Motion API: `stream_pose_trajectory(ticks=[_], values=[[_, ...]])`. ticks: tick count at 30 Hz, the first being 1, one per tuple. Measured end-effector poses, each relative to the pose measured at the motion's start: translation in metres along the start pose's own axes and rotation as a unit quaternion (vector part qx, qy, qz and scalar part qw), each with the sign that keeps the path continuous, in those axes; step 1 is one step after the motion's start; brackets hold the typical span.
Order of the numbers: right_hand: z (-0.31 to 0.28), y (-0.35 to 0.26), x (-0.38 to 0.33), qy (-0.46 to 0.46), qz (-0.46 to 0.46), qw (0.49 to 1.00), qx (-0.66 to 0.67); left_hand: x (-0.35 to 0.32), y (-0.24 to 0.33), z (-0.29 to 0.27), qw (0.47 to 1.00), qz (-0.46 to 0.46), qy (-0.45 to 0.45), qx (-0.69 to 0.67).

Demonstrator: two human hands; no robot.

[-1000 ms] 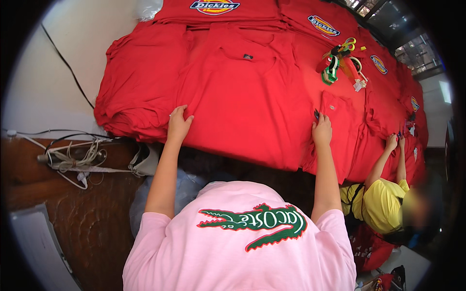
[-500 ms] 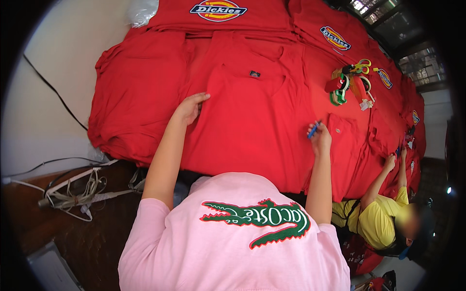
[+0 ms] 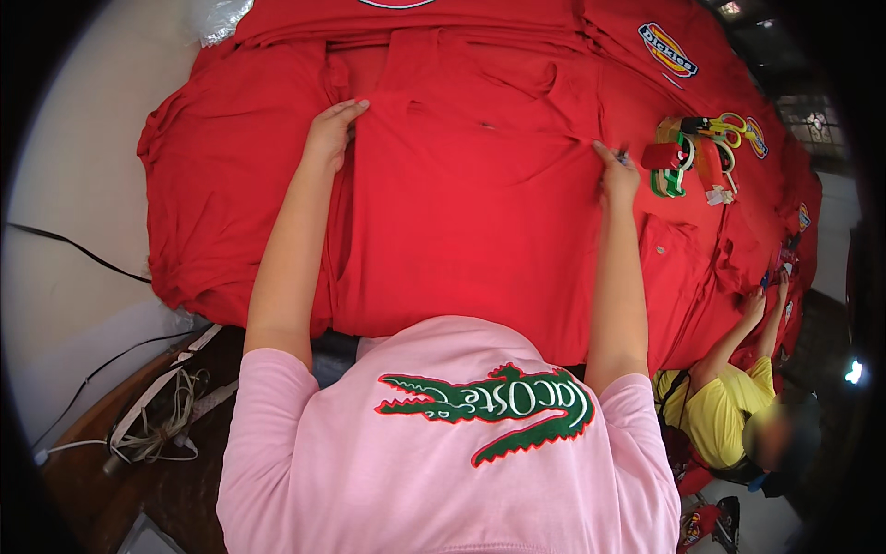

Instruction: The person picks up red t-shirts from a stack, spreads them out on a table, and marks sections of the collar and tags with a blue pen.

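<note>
A red shirt lies spread out in front of me, its upper edge pulled fairly straight between my hands. My left hand pinches its left upper corner between thumb and fingers. At the opposite upper corner, my right hand grips the fabric too. A small blue tool with a dark tip is also tucked in that right hand; its kind is hard to make out. Only a bit of the neck label shows at the neckline.
Piles of red garments lie to the left and beyond. To the right stand tape dispensers and yellow-handled scissors. A co-worker in a yellow shirt handles red cloth at the far right. Cables lie at lower left.
Both hands have moved up and away from me. My right hand has taken hold of the shirt's upper right corner, and the neckline is now stretched and its label mostly covered.
</note>
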State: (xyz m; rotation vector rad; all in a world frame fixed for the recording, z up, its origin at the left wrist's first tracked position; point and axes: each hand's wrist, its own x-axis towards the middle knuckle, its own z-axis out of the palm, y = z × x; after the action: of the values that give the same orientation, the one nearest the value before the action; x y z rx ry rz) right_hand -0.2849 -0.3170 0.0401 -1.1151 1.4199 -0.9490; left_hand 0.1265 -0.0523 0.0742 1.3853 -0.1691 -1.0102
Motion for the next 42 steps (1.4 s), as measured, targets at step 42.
stream_pose_trajectory(ticks=[42], values=[[-0.209, 0.081, -0.234, -0.177, 0.113, 0.968, -0.136, -0.316, -0.139, -0.119, 0.982, -0.061, 0.039, 0.175]])
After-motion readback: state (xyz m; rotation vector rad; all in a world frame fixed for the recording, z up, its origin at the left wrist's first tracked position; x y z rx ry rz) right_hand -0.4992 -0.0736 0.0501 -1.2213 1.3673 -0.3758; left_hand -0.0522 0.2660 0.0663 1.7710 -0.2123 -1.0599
